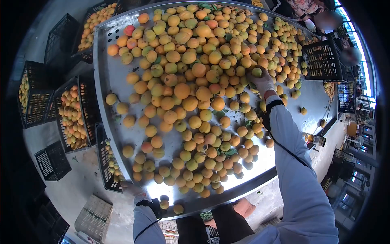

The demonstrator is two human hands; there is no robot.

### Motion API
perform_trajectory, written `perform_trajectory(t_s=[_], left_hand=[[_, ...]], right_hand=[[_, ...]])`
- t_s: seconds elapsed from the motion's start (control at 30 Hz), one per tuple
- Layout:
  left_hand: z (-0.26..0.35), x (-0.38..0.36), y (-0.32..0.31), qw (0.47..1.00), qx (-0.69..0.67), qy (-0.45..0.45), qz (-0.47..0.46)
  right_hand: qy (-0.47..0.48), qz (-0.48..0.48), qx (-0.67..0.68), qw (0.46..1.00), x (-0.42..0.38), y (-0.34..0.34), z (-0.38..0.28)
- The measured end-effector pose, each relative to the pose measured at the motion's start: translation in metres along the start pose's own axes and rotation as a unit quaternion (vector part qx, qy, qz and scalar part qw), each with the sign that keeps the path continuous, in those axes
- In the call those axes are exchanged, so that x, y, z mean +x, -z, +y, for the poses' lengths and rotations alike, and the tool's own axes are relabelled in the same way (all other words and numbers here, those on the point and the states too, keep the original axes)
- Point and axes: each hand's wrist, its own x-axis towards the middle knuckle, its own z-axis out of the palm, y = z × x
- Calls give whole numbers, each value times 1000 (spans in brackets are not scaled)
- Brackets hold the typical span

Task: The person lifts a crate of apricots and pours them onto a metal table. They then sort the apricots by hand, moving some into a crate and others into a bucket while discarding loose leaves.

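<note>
Many yellow-orange and greenish round fruits (185, 91) are spread over a metal table (118, 93), with some leaves among them. My right hand (264, 82), in a pale glove, reaches to the right part of the pile, its fingers closed around a greenish fruit (257, 72). At the table's lower left edge is my left hand (131, 190), beside a black crate (106, 162) partly filled with fruit. Its fingers are too dim to make out. Two fruits (178, 209) lie on the table near my left wrist.
Black crates of fruit (73, 118) stand on the floor at the left, near an empty black crate (53, 161) and a grey crate (94, 217). Another black crate (323, 61) rests on the table's right side. People (304, 10) are at the upper right.
</note>
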Motion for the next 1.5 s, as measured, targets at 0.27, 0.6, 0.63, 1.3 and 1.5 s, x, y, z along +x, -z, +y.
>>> perform_trajectory(t_s=[0.27,0.6,0.63,1.3,1.5], left_hand=[[28,-11,21,996,-62,37,-54],[12,-4,14,999,-11,33,-28],[14,-5,14,999,6,22,-41],[33,-9,36,989,89,37,-113],[39,-10,39,989,83,43,-114]], right_hand=[[14,-66,185,980,-123,-22,-46],[26,-544,153,825,-372,-193,-233],[42,-534,183,824,-393,-224,-228],[351,-146,-317,869,-207,-188,-199],[205,-214,-170,940,-208,-197,-199]])
